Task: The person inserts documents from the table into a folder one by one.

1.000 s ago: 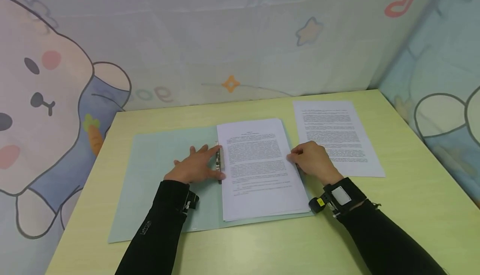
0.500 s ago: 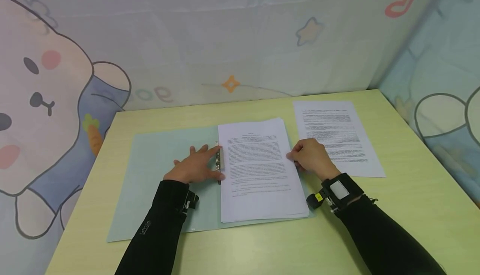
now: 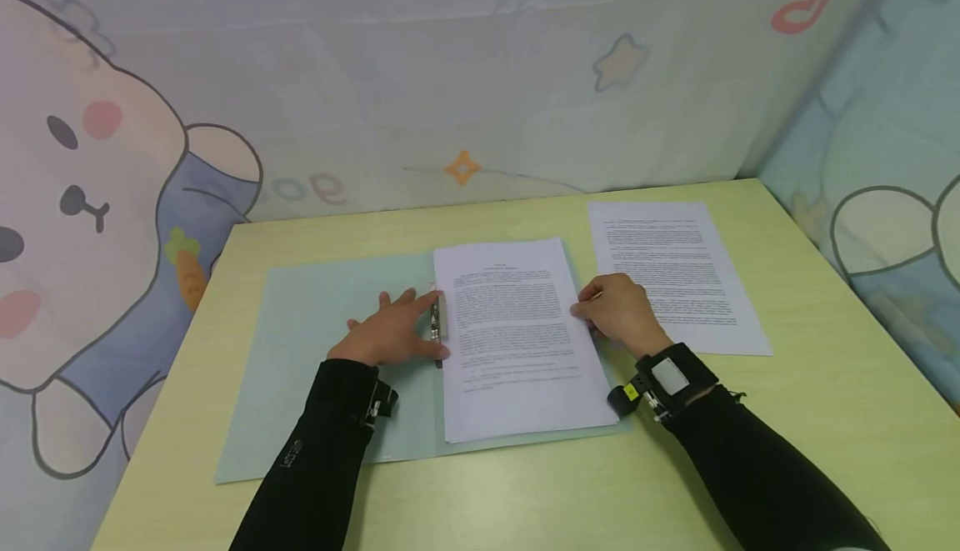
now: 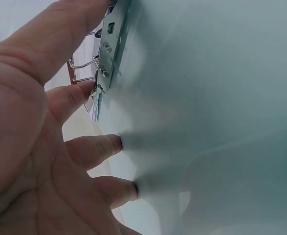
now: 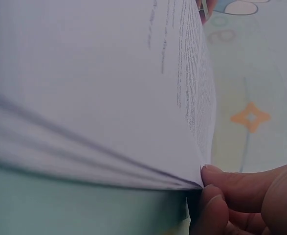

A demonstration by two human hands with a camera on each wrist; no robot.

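Note:
An open pale green folder (image 3: 315, 368) lies flat on the table. A stack of printed paper (image 3: 517, 334) sits on its right half, beside a metal clip (image 3: 437, 322) at the spine. My left hand (image 3: 401, 326) lies flat on the folder with straight fingers, and its fingertips touch the clip (image 4: 109, 49). In the left wrist view the other fingers (image 4: 101, 147) press on the folder (image 4: 207, 122). My right hand (image 3: 587, 309) pinches the stack's right edge. The right wrist view shows thumb and finger (image 5: 209, 183) nipping the slightly lifted sheets (image 5: 109, 73) above the folder (image 5: 60, 205).
A loose printed sheet (image 3: 675, 272) lies to the right of the folder on the yellow-green table (image 3: 825, 384). Cartoon-printed fabric walls (image 3: 480, 76) close in the back and both sides. Both forearms wear black sleeves with wrist cameras.
My right hand has crept a little left and away from me along the stack's edge, and the sheets have shifted slightly and squared up. The left hand has stayed put.

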